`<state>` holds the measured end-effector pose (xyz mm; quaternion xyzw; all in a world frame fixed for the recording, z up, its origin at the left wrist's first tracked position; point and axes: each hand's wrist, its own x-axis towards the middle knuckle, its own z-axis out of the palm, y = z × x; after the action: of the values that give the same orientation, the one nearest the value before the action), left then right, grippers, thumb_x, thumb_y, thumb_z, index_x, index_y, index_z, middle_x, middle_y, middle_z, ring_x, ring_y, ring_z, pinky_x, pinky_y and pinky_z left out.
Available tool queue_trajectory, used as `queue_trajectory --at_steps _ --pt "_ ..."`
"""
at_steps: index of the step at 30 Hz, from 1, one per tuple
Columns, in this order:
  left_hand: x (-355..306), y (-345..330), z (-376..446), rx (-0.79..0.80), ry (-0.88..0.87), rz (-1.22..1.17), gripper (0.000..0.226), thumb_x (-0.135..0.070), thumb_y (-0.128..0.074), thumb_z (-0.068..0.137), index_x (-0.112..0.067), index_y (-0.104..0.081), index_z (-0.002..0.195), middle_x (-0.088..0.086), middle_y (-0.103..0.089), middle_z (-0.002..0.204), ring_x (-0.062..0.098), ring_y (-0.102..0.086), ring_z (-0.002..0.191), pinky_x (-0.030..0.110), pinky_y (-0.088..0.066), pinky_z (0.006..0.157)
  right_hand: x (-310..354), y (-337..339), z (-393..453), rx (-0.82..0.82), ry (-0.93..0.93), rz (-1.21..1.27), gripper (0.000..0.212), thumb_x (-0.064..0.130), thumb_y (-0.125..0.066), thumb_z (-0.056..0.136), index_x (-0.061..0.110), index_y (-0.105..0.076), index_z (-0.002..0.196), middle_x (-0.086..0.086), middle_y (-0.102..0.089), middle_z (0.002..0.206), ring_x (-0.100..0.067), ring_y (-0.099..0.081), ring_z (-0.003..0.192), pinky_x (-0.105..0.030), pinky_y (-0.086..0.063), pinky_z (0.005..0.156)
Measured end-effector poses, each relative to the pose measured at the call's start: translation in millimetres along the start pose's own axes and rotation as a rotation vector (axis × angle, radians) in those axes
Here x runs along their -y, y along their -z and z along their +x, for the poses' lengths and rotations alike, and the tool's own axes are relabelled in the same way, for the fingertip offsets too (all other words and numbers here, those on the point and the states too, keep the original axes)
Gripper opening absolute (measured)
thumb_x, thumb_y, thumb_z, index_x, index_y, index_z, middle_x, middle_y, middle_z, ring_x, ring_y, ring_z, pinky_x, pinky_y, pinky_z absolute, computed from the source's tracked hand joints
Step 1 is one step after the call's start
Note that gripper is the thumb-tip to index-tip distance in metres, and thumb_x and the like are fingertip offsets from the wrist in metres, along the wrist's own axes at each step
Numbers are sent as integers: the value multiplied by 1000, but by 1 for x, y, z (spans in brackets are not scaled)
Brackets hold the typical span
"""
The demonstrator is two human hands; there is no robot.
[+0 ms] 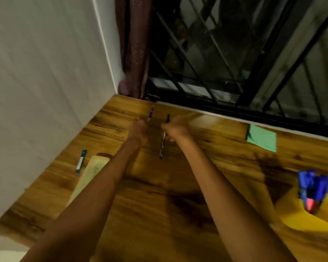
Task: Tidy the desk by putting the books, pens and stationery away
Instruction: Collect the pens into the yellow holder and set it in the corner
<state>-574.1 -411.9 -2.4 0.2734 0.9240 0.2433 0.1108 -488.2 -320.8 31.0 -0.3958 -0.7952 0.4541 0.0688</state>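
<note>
Reaching toward the frame's upper middle, the left hand (pixel 139 130) pinches one pen (pixel 151 114) and the right hand (pixel 176 129) grips another pen (pixel 164 138). Both hover over a wooden desk (pixel 178 195) (barred window (pixel 225 53) behind, white wall (pixel 42 72) left), green notepad (pixel 262 138) at right.

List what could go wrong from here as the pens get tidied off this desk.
1. The right hand grips a pen whose long lower end hangs free; it could slip out or snag the desk.
2. The left hand holds a purple pen near the far edge; dropped, it might roll under the curtain.
3. The yellow holder already looks crowded; adding more pens may tip it.
</note>
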Motion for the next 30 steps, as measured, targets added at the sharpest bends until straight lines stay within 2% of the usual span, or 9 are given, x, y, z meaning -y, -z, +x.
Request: queue_trajectory --at_steps 3,5,9,12,15,20,24,27,30 --pt "-46 -3 -20 86 -90 -235 14 -9 -64 76 -4 -58 88 25 -61 104 39 -60 101 46 -50 86 0 70 -23 -65 -1 -6 10 16 -62 87 7 -62 85 -10 -67 80 -15 -62 57 -23 -49 46" --pt "-87 3 -43 175 -195 -351 13 -3 -63 77 -13 -55 75 24 -63 90 37 -63 88 44 -50 74 -2 114 -40 -130 16 28 11 16 -64 83 5 -64 86 -13 -70 80 -20 -68 62 -28 -56 51" --pt "-177 10 -98 220 -353 -562 27 5 -61 82 -17 -47 78 18 -62 83 36 -67 80 44 -58 72 -26 195 -85 -391 51 89 20 27 -63 58 9 -65 67 -13 -70 68 -31 -71 68 -48 -59 73" --pt "-232 1 -140 187 -472 -545 22 2 -68 77 -15 -55 83 17 -69 85 30 -70 78 43 -59 75 -55 246 -118 -527 22 48 43 39 -60 47 9 -69 75 -13 -71 73 -31 -71 74 -47 -59 75" --pt "-267 -22 -171 188 -505 -496 19 0 -72 72 -4 -63 88 19 -70 86 30 -70 78 44 -58 73 -78 278 -143 -626 -34 0 32 32 -63 54 10 -69 76 -12 -71 75 -29 -71 74 -42 -59 76" --pt "-288 -56 -206 207 -537 -361 22 -3 -72 74 -3 -67 95 15 -71 93 26 -68 89 41 -56 79 -113 302 -169 -531 -115 -77 8 14 -72 70 7 -69 74 -7 -69 57 -18 -69 53 -40 -60 75" --pt "-284 -81 -217 230 -494 -202 26 -17 -78 72 -10 -67 95 10 -70 97 25 -67 91 41 -57 79 -149 294 -165 -450 -196 -161 6 7 -72 70 5 -66 71 -9 -67 51 -22 -70 57 -43 -60 73" --pt "-273 -93 -217 164 -436 -67 42 -47 -79 64 -23 -67 96 -2 -69 97 18 -65 90 39 -55 78 -170 282 -163 -262 -273 -137 22 2 -80 65 6 -58 63 -15 -62 59 -29 -64 61 -48 -59 75" --pt "-256 -83 -213 100 -367 -158 39 -58 -75 63 -29 -65 88 -8 -69 90 12 -65 84 34 -55 74 -169 283 -161 -247 -251 -199 30 13 -87 59 6 -61 73 -17 -62 78 -27 -61 75 -38 -52 71"
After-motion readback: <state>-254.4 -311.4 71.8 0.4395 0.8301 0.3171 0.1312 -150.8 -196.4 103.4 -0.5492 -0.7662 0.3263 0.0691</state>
